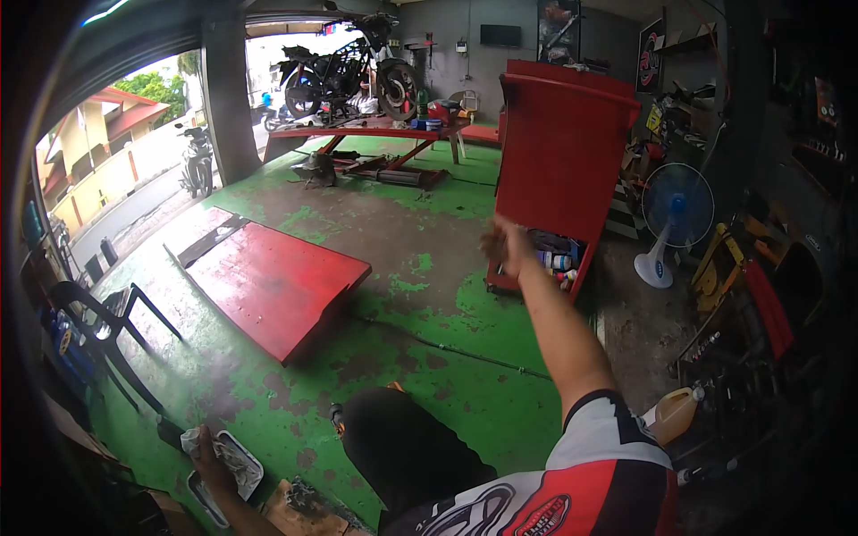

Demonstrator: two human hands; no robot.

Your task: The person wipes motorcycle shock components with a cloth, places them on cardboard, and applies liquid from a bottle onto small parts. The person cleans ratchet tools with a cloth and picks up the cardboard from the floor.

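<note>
Low at the left, my left hand [213, 463] is closed on a crumpled whitish rag [189, 440]. Just beyond and beneath that hand lies a shallow white-rimmed tray [256, 469] with pale crumpled material in it. My right arm reaches far forward, and my right hand [507, 247] overlaps the lower left edge of a tall red cabinet [563, 152] in this view. Its fingers are blurred, and I cannot tell whether they hold anything. Several bottles and containers [559, 262] fill the open shelf at the cabinet's bottom, to the right of that hand.
A low red lift platform [277, 286] lies on the worn green floor, with a cable [447, 347] running beside it. Farther back, a partly stripped motorcycle [349, 76] stands on a raised red lift. A white fan [666, 223] stands right; a dark chair [112, 313], left.
</note>
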